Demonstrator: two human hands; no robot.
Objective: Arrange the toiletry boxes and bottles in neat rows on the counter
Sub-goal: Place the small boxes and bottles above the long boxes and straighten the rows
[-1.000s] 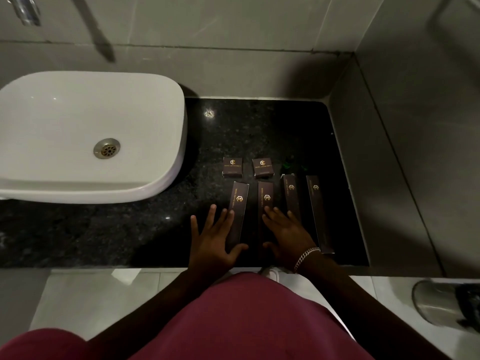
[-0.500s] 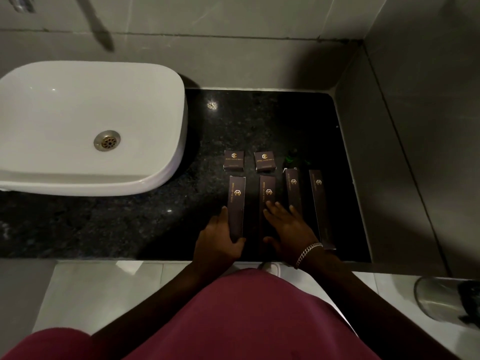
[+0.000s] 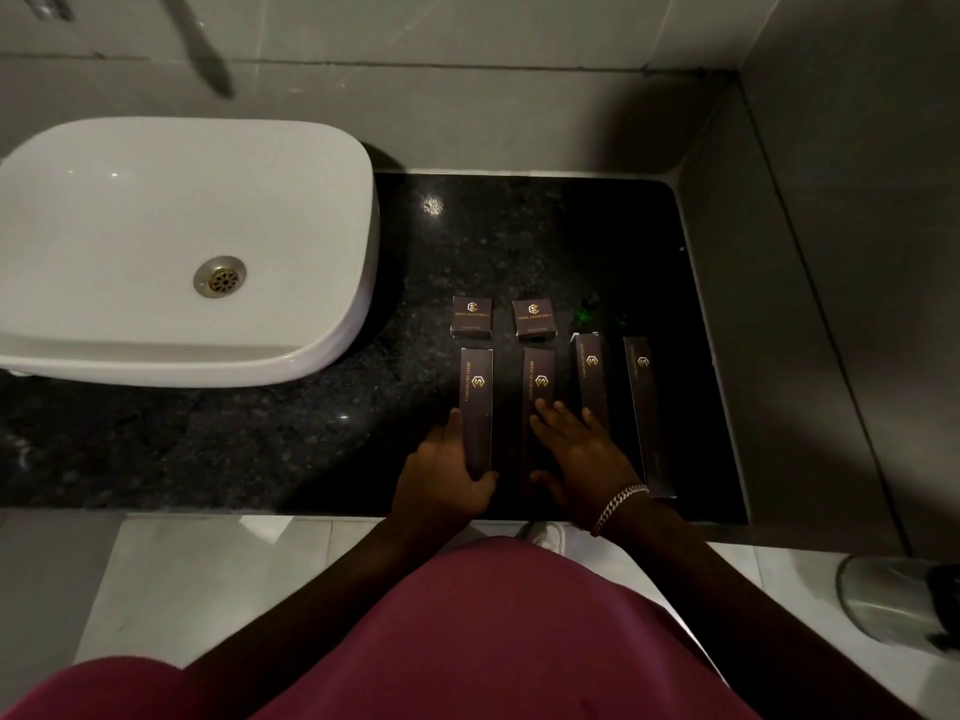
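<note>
Several long dark boxes with gold logos lie side by side on the black counter (image 3: 363, 433). My left hand (image 3: 441, 475) grips the near end of the leftmost long box (image 3: 476, 387), thumb on its right side. My right hand (image 3: 576, 449) lies flat, fingers spread, over the second long box (image 3: 539, 376) and touches the third long box (image 3: 589, 366). A fourth long box (image 3: 644, 397) lies furthest right. Behind them sit two small square boxes, one on the left (image 3: 471, 315) and one on the right (image 3: 534, 318). A dark green bottle (image 3: 589, 314) is barely visible behind the third box.
A white basin (image 3: 156, 252) stands on the counter at the left. Tiled walls close the back and the right side. A metal bin (image 3: 893, 600) stands on the floor at the lower right. A tap's shadow falls on the back wall.
My left hand went from lying flat with spread fingers beside the leftmost long box to gripping its near end. That box now lies straighter. My right hand stayed on the middle boxes.
</note>
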